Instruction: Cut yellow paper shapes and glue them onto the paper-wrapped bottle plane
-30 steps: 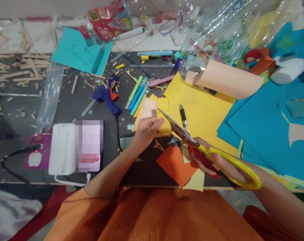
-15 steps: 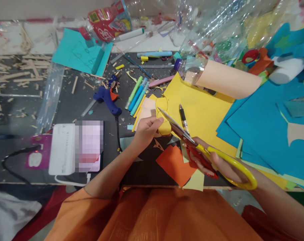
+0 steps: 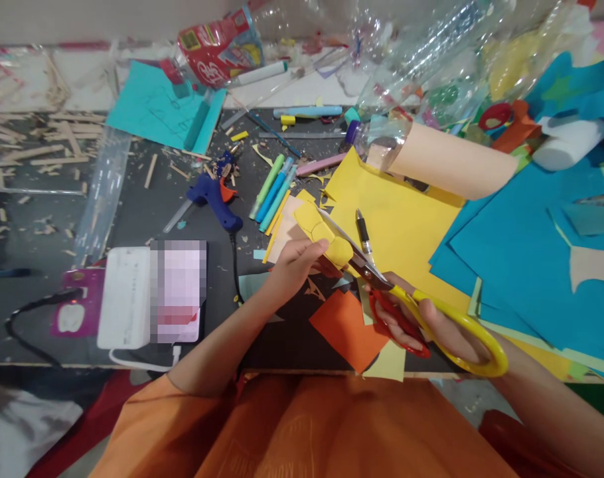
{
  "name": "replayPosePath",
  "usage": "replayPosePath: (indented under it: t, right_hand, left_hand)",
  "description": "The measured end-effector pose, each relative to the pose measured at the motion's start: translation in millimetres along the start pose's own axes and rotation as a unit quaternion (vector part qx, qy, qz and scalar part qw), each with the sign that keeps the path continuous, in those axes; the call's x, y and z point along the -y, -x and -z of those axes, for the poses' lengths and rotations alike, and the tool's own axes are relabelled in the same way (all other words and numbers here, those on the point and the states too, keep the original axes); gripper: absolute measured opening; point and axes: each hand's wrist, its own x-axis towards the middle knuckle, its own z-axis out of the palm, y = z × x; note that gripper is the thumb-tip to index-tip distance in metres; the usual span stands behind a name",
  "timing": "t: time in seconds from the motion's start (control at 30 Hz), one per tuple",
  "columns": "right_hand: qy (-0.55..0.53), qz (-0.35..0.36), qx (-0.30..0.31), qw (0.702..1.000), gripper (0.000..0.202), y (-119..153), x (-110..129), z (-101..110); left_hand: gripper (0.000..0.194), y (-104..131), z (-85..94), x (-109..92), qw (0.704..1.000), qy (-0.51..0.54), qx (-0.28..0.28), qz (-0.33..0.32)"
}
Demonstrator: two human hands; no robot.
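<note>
My left hand (image 3: 302, 261) pinches a small piece of yellow paper (image 3: 310, 222) with curved lines drawn on it. In my right hand (image 3: 439, 325) is a pair of scissors (image 3: 406, 299) with one yellow and one red handle. Its blades are parted and reach up beside the right edge of the yellow piece; the lower blade is partly hidden behind it. Under and beyond the blades lies a large yellow sheet (image 3: 401, 219) with a black pen (image 3: 363, 232) on it. An orange paper square (image 3: 349, 328) rests below the scissors.
Markers (image 3: 275, 192) and a blue glue gun (image 3: 215, 202) lie left of the paper. A power bank (image 3: 123, 297) and phone (image 3: 181, 292) sit at the front left. Blue sheets (image 3: 521, 252) cover the right side. A wrapped plastic bottle (image 3: 451, 159) and clear bottles (image 3: 431, 60) lie behind.
The yellow piece has turned in my left hand, its upper end swinging left. The scissors' tips now show less, and the red handle has shifted slightly.
</note>
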Motion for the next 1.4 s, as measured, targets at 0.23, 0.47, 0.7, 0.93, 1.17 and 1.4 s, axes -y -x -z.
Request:
replayPosePath:
  t: [0.23, 0.47, 0.7, 0.93, 1.17, 1.4]
  right_hand:
    - [-0.032, -0.001, -0.022, 0.999, 0.063, -4.9, 2.6, -9.6]
    - [-0.022, -0.002, -0.016, 1.000, 0.060, -5.5, -1.3, -7.5]
    - [0.001, 0.000, -0.020, 1.000, 0.060, -3.5, 3.0, -5.3]
    - [-0.010, -0.012, -0.031, 0.999, 0.067, -1.3, 5.1, -2.4]
    - [-0.005, -0.015, -0.049, 0.999, 0.065, 0.6, 7.1, -4.1]
    - [0.028, -0.012, -0.039, 0.999, 0.064, 2.2, 10.3, -1.0]
  left_hand:
    - [0.047, 3.4, -1.0, -0.4, 0.996, -0.078, 0.037, -0.003]
    - [0.040, 5.7, -2.2, -2.5, 0.995, -0.086, 0.045, 0.015]
    - [0.039, 3.7, 0.2, -1.0, 0.996, -0.067, 0.056, 0.004]
    - [0.042, -0.4, 3.8, 1.6, 0.996, -0.047, 0.069, -0.022]
    - [0.043, -0.8, 4.3, 3.1, 0.997, -0.028, 0.073, -0.014]
    - [0.041, -1.2, 3.4, 0.4, 0.998, -0.004, 0.058, 0.006]
